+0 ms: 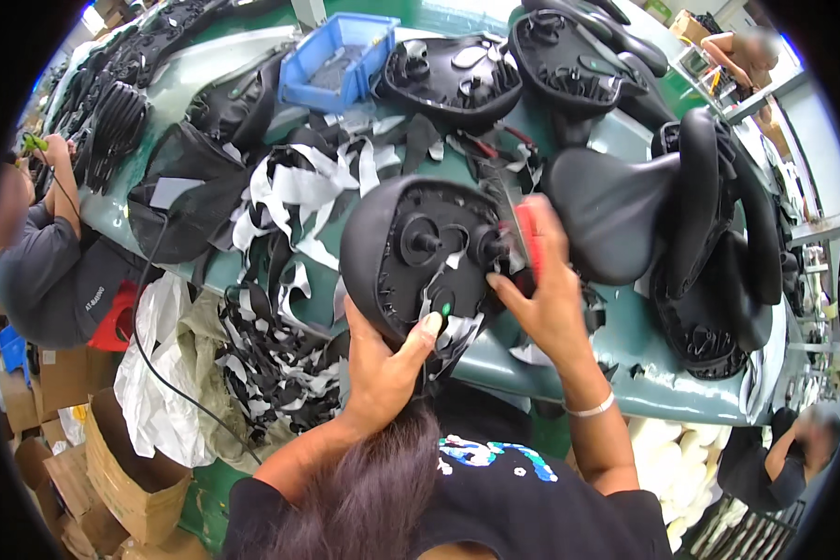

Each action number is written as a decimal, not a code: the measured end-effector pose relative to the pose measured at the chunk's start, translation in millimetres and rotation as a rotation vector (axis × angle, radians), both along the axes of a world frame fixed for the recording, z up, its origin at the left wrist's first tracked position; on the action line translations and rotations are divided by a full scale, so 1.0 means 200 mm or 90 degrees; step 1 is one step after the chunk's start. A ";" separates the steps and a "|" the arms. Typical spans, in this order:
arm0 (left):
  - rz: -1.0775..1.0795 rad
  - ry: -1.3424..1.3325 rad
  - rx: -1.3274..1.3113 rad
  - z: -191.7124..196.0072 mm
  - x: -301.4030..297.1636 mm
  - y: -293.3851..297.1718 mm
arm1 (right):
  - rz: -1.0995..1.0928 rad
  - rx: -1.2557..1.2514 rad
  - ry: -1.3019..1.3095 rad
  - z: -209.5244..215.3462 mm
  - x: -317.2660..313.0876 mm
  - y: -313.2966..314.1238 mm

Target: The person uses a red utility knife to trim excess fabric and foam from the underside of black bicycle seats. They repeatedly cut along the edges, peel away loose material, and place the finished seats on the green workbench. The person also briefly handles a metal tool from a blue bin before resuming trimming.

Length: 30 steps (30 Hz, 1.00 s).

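One hand, the left (pixel 383 373), is clamped on an upturned bike seat (pixel 371 243) above the table (pixel 644 399); the right (pixel 553 313) grips a blurred red tool (pixel 531 235). Some trimming looks done, with scraps (pixel 301 189) beyond; a hanging strip (pixel 461 330) seems left.

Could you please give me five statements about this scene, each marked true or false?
1. The left hand holds a black seat. True.
2. The black seat's smooth top faces the camera. False: its underside does.
3. The right hand grips a green tool. False: the visible handle of the blurred tool is red.
4. A blue bin stands beyond the black seat. True.
5. The right wrist is bare. False: it wears a pale bracelet.
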<state>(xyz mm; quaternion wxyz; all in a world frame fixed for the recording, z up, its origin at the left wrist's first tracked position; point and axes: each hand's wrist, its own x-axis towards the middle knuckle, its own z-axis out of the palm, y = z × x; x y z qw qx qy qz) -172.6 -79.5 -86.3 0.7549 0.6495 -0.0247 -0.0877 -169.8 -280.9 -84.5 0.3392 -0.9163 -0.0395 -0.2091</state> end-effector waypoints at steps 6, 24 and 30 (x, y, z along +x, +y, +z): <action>-0.113 0.037 0.038 0.22 0.28 0.27 | -0.264 -0.026 -0.222 0.23 0.12 -0.20; -0.584 -0.192 0.173 0.18 0.40 -0.21 | -0.031 0.434 0.053 0.42 0.40 -0.21; -0.230 -0.483 0.335 -0.02 0.73 -0.40 | 0.079 0.184 0.039 0.40 0.30 -0.09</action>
